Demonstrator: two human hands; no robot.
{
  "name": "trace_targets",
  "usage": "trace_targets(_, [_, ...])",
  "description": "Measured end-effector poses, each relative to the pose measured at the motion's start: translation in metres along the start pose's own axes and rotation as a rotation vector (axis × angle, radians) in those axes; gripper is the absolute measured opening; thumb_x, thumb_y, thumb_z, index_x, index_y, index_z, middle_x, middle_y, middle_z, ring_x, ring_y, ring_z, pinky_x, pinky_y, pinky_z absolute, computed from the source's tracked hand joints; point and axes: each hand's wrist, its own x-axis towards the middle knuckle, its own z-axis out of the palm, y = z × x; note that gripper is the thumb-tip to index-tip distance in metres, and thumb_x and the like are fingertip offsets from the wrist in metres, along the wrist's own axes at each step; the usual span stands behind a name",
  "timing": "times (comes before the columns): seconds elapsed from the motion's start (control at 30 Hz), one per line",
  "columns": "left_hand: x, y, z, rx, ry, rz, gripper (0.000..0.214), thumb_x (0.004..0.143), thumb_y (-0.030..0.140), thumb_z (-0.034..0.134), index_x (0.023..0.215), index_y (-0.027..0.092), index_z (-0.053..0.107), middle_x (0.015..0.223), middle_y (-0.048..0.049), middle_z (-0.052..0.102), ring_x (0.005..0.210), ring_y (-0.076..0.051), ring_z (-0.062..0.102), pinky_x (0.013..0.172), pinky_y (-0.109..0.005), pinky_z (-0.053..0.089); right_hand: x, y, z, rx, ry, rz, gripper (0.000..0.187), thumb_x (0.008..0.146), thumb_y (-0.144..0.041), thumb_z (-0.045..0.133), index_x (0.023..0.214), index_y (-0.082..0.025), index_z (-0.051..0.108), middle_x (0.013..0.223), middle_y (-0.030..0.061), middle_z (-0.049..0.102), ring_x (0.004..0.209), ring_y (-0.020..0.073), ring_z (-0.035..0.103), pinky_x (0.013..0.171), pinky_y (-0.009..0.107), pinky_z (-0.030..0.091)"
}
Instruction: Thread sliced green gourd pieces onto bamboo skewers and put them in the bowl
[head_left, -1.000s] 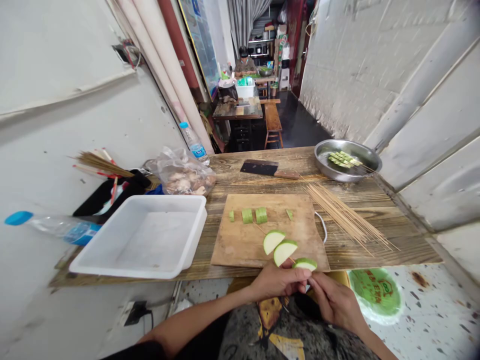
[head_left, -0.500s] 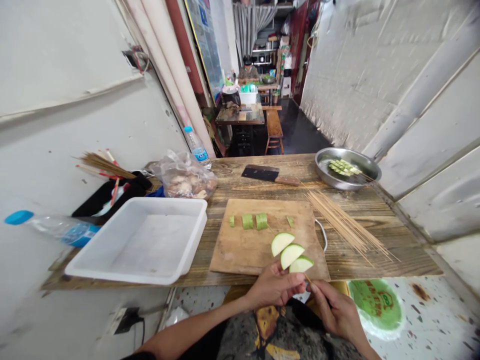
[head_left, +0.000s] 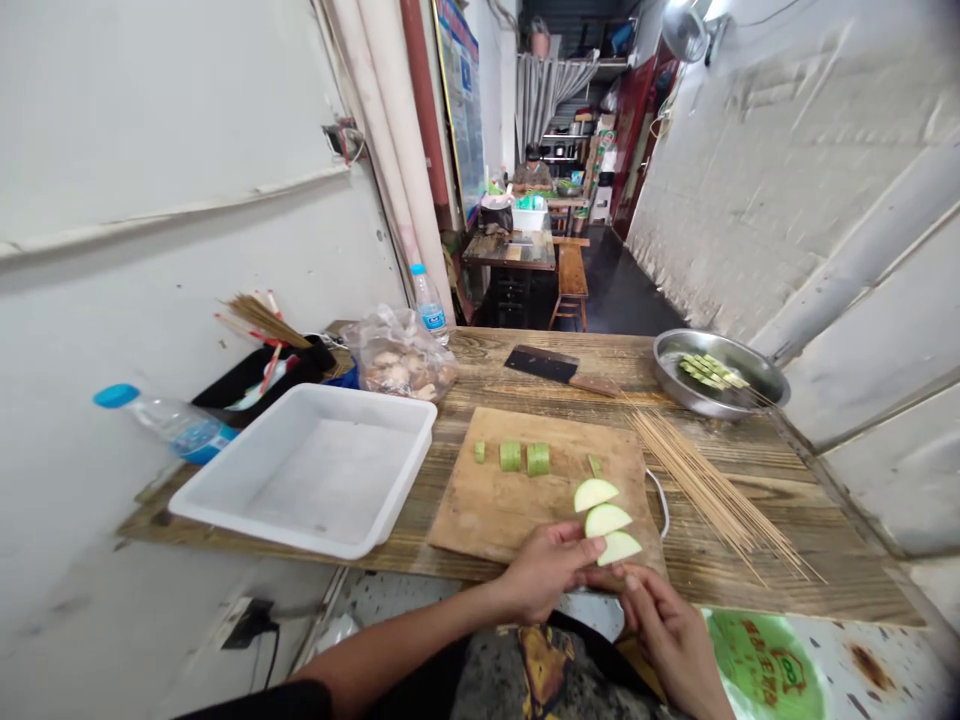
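My left hand [head_left: 551, 568] is closed around the three pale green vegetable slices [head_left: 606, 520] threaded on a thin wooden skewer, fingertips against the lowest slice. My right hand [head_left: 667, 628] pinches the skewer's near end just below the slices. Both hands hover over the near edge of the wooden cutting board [head_left: 510, 500]. A few small green cut pieces [head_left: 523, 457] lie in a row on the board.
A white plastic tray [head_left: 315, 470] sits left of the board. A pile of bamboo skewers [head_left: 712, 485] lies to the right, a metal bowl [head_left: 720, 372] with skewered greens beyond. A cleaver [head_left: 559, 368], a bag of mushrooms [head_left: 401, 362] and water bottles [head_left: 176, 425] stand further back. A person sits far down the corridor.
The slices have been pushed closer together along the skewer. The camera has tilted and shifted, so the table appears lower and further right.
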Motion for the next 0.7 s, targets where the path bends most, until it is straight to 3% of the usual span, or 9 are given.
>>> trace_targets(0.07, [0.009, 0.007, -0.012, 0.338, 0.088, 0.15, 0.055, 0.07, 0.04, 0.068, 0.116, 0.011, 0.057, 0.113, -0.0165, 0.062, 0.103, -0.027, 0.058, 0.092, -0.043, 0.043, 0.003, -0.001, -0.002, 0.038, 0.097, 0.059, 0.045, 0.08, -0.055, 0.051, 0.1, -0.017, 0.062, 0.053, -0.0047, 0.043, 0.046, 0.0099, 0.038, 0.043, 0.022, 0.03])
trace_targets(0.17, [0.028, 0.024, -0.038, 1.077, 0.341, 0.47, 0.062, 0.073, 0.034, 0.066, 0.128, 0.016, 0.047, 0.134, -0.0145, 0.047, 0.127, -0.03, 0.036, 0.108, -0.048, 0.023, 0.005, 0.0, -0.002, 0.05, 0.154, 0.083, 0.048, 0.075, -0.057, 0.054, 0.099, -0.016, 0.064, 0.054, -0.0038, 0.045, 0.044, 0.0101, 0.038, 0.041, 0.022, 0.029])
trace_targets(0.2, [0.036, 0.03, -0.046, 1.292, 0.381, 0.519, 0.064, 0.073, 0.032, 0.066, 0.132, 0.018, 0.043, 0.139, -0.0131, 0.042, 0.132, -0.03, 0.028, 0.11, -0.05, 0.015, 0.005, 0.0, -0.002, 0.053, 0.16, 0.083, 0.048, 0.075, -0.057, 0.055, 0.098, -0.016, 0.065, 0.053, -0.0039, 0.044, 0.044, 0.01, 0.038, 0.041, 0.022, 0.029])
trace_targets(0.27, [0.052, 0.041, -0.059, 1.568, 0.4, 0.489, 0.067, 0.074, 0.03, 0.065, 0.134, 0.02, 0.039, 0.141, -0.0124, 0.039, 0.135, -0.03, 0.022, 0.11, -0.053, 0.007, 0.006, 0.002, 0.0, 0.052, 0.162, 0.072, 0.049, 0.073, -0.057, 0.056, 0.095, -0.015, 0.065, 0.052, -0.0041, 0.043, 0.045, 0.0103, 0.038, 0.042, 0.022, 0.03])
trace_targets(0.43, [0.081, 0.062, -0.072, 1.733, 0.303, 0.3, 0.056, 0.072, 0.035, 0.066, 0.124, 0.02, 0.048, 0.127, -0.0142, 0.054, 0.127, -0.031, 0.037, 0.107, -0.057, 0.005, 0.006, 0.004, 0.003, 0.018, 0.128, 0.06, 0.049, 0.075, -0.058, 0.052, 0.092, -0.014, 0.065, 0.051, -0.0042, 0.042, 0.048, 0.0114, 0.04, 0.047, 0.024, 0.033])
trace_targets(0.57, [0.084, 0.071, -0.075, 1.773, 0.252, 0.312, 0.041, 0.07, 0.036, 0.068, 0.107, 0.021, 0.059, 0.117, -0.0115, 0.061, 0.119, -0.03, 0.045, 0.107, -0.056, 0.003, 0.005, 0.004, 0.002, 0.02, 0.119, 0.049, 0.048, 0.076, -0.058, 0.051, 0.091, -0.014, 0.063, 0.052, -0.0044, 0.042, 0.051, 0.0119, 0.042, 0.052, 0.024, 0.035])
trace_targets(0.7, [0.08, 0.069, -0.077, 1.802, 0.203, 0.372, 0.042, 0.074, 0.036, 0.063, 0.112, 0.02, 0.056, 0.118, -0.011, 0.06, 0.114, -0.027, 0.05, 0.109, -0.052, 0.005, 0.006, 0.006, 0.003, 0.044, 0.108, 0.063, 0.05, 0.075, -0.059, 0.051, 0.093, -0.014, 0.062, 0.053, -0.0042, 0.042, 0.05, 0.0116, 0.04, 0.049, 0.024, 0.032])
